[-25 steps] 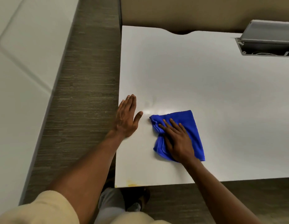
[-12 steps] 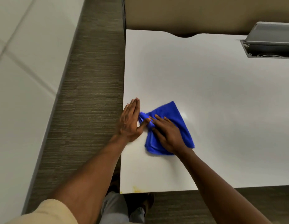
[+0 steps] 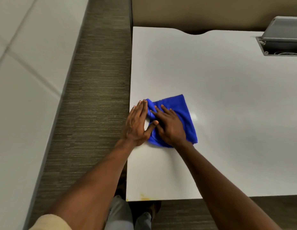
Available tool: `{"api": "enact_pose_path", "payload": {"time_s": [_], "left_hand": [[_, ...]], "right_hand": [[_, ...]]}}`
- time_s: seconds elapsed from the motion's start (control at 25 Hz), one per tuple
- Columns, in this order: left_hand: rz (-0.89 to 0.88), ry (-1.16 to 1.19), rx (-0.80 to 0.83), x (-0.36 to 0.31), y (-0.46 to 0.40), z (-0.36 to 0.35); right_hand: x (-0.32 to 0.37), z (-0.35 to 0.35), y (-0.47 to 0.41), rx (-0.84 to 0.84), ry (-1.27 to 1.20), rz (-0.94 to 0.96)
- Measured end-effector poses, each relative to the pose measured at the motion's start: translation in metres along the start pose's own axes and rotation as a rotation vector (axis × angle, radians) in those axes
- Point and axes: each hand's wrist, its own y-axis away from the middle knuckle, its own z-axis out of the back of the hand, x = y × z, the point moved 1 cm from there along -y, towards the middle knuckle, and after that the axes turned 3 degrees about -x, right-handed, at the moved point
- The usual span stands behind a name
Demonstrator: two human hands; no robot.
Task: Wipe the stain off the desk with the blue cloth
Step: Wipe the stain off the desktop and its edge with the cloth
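No text, label, brand, number or sign can be read anywhere in the view.
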Motion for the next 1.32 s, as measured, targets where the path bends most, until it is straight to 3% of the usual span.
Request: {"api": "enact_pose_path", "payload": {"time_s": [0.24,0.4,0.48,0.64,0.8,0.84,0.96,1.04,1.16,1.32], "left_hand": [[-0.002,-0.102,0.047,0.003,-0.001,-0.003],[0.010,-0.126,0.052,0.004,-0.002,-0.005],[0.009,-0.119,0.044,0.004,0.000,-0.007],[-0.005,-0.092,0.017,0.001,-0.001,-0.004],[-0.006,-0.100,0.026,-0.001,0.000,-0.001],[-0.004,-0.101,0.028,-0.001,-0.001,-0.002],[0.014,-0.104,0.064,0.000,-0.001,-0.002],[0.014,-0.097,0.062,0.002,-0.001,-0.003],[0.005,-0.069,0.058,0.004,0.001,-0.003],[-0.026,0.003,0.010,0.004,0.000,0.001]], "right_hand": [[-0.023,0.018,0.135,-0.049,0.044,-0.119],[-0.059,0.047,0.099,-0.219,0.096,-0.358],[-0.052,0.038,0.065,-0.222,0.130,-0.401],[-0.010,0.003,0.032,-0.093,0.152,-0.222],[-0.012,0.001,0.085,-0.019,0.166,-0.050],[-0.024,0.007,0.091,-0.046,0.179,-0.100],[-0.052,0.032,0.082,-0.191,0.270,-0.524],[-0.053,0.030,0.056,-0.213,0.298,-0.655],[-0.031,0.015,0.016,-0.194,0.265,-0.628],[0.010,-0.010,-0.005,-0.069,0.250,-0.345]]}}
